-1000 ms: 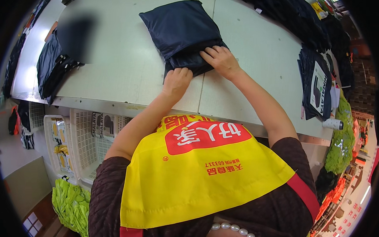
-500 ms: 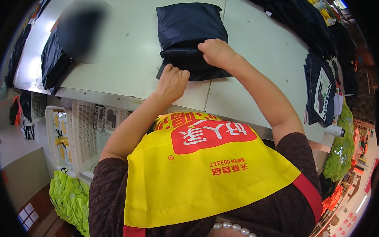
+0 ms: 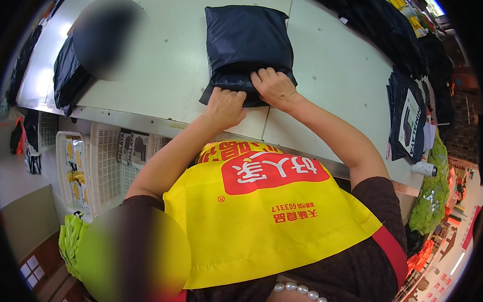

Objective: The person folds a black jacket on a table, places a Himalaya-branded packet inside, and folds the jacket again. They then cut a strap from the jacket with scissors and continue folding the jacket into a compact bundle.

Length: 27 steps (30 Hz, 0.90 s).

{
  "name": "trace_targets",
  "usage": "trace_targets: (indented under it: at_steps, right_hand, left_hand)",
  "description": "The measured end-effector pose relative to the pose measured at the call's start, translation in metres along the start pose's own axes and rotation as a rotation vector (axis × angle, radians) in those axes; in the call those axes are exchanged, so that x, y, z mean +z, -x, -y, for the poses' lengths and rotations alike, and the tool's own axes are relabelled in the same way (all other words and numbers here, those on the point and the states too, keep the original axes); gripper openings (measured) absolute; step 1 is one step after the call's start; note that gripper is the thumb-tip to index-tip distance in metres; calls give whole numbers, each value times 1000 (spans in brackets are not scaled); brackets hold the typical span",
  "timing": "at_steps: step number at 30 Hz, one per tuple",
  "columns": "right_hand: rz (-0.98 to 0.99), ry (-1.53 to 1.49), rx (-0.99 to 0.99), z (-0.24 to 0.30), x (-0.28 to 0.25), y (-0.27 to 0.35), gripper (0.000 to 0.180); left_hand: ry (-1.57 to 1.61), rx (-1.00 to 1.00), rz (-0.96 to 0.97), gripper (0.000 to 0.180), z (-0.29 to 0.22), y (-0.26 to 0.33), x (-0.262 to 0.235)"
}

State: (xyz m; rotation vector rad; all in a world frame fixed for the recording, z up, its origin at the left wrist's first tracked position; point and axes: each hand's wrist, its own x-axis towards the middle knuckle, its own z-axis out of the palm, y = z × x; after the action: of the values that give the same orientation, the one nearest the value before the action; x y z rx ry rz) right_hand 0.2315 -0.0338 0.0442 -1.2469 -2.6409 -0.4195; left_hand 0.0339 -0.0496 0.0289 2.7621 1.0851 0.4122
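Both the left hand (image 3: 225, 107) and right hand (image 3: 274, 87) press curled fingers onto the near edge of the dark folded garment (image 3: 248, 49) on the worktop (image 3: 164, 63); even pressure should keep the fold square.

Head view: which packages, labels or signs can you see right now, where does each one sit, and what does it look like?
Dark navy bag: flat, glossy, table centre, both hands on its near edge.
Black packets: stacked at table's right edge, white label panel.
Boxed goods: black-and-white, in white basket below table.
Yellow apron: red panel, white lettering.
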Motion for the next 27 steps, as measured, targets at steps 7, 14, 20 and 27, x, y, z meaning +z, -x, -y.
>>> trace_targets:
  at_steps: [7, 14, 20, 27]
  right_hand:
    - [116, -213, 31, -11, -23, -40, 19]
    - [371, -449, 59, -3, 1, -50, 20]
    - [625, -656, 87, -17, -20, -19, 31]
    - [367, -560, 56, 12, -24, -4, 25]
  left_hand:
    - [69, -142, 87, 19, -23, -20, 3]
    - [225, -99, -128, 16, -41, -11, -25]
    - [-32, -128, 169, 26, 14, 0, -77]
    - [-103, -230, 424, 35, 67, 5, -102]
